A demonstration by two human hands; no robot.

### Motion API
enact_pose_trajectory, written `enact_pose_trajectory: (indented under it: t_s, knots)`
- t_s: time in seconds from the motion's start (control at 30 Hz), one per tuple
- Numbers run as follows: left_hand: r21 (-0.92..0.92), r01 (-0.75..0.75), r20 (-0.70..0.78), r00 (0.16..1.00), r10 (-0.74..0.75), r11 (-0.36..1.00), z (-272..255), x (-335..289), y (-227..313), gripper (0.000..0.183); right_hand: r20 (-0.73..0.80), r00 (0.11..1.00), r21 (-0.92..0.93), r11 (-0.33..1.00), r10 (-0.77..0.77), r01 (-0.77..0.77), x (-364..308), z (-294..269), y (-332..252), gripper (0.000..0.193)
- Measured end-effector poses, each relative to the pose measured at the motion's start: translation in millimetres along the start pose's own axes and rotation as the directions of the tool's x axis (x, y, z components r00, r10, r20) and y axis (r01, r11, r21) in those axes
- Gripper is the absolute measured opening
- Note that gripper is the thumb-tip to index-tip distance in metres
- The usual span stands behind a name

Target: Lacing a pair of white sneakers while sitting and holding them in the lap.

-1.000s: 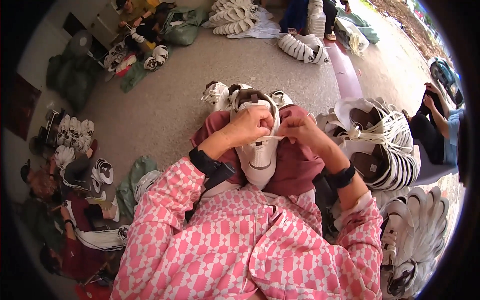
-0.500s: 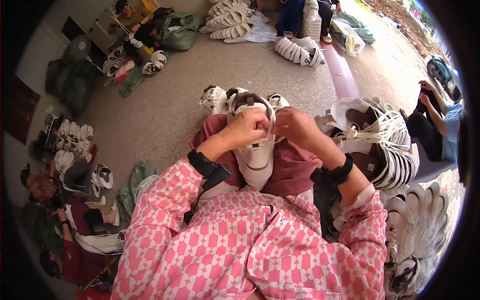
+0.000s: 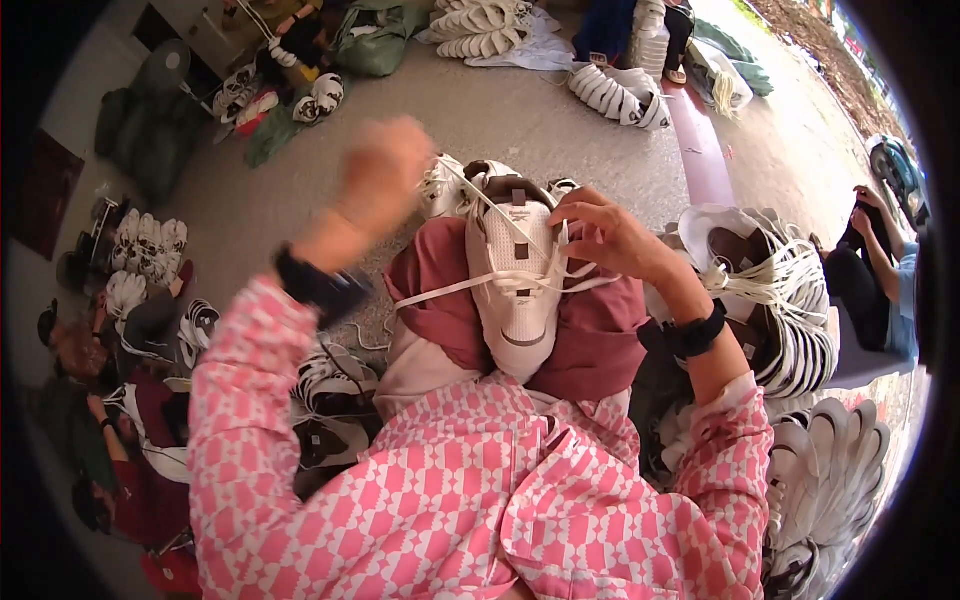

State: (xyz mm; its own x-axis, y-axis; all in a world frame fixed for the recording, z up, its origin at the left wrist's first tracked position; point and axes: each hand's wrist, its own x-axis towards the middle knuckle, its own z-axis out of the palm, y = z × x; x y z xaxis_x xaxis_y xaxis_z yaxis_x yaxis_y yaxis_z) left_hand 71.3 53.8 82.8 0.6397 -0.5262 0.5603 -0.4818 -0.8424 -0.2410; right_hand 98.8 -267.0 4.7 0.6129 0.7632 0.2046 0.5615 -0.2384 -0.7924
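Note:
A white shoe upper with a brown lining rests between my knees, its toe toward me. A flat white shoelace lies loose across it and over my left thigh. My left hand, smeared by motion, is raised beyond my left knee. A taut strand of the lace runs from the shoe up to its fingers. My right hand holds the right edge of the upper near the eyelets, with thumb and fingertips closing on it. What lies beneath those fingertips is partly hidden.
More white shoes stand just past my knees. At my right are a tied bundle of uppers and a stack of pale shoe parts. Further uppers lie at my left. Other people sit around the room among green sacks.
My left hand has swung up and left from the shoe, drawing out a strand of lace. My right hand has shifted slightly and stays at the shoe's right edge. The head view has tilted a little.

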Motion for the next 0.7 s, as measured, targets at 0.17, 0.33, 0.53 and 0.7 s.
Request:
enact_pose_trajectory:
  t_s: [0.17, 0.33, 0.53, 0.7]
  knots:
    - [0.287, 0.504, -0.206, 0.863, -0.462, 0.814, -71.7, -29.5, -148.2, 0.009, -0.035, 0.998, -0.053, 0.998, -0.045, 0.043, 1.8, 3.9, 4.3, 0.034]
    - [-0.331, 0.579, -0.021, 0.785, -0.619, 0.745, -13.9, -91.7, -99.0, 0.024, -0.122, 0.991, -0.021, 0.998, -0.053, 0.051, -4.5, 7.7, -1.2, 0.032]
    - [-0.623, 0.423, 0.368, 0.901, -0.231, 0.658, 11.8, -104.0, 66.6, 0.029, -0.249, 0.965, -0.022, 0.995, 0.086, -0.094, -24.5, 21.7, -11.7, 0.022]
    - [-0.728, 0.673, 0.683, 0.728, 0.058, 0.129, -2.7, -95.2, 89.1, 0.018, -0.162, 0.984, -0.116, 0.988, 0.078, -0.097, -27.0, 38.9, -26.5, 0.014]
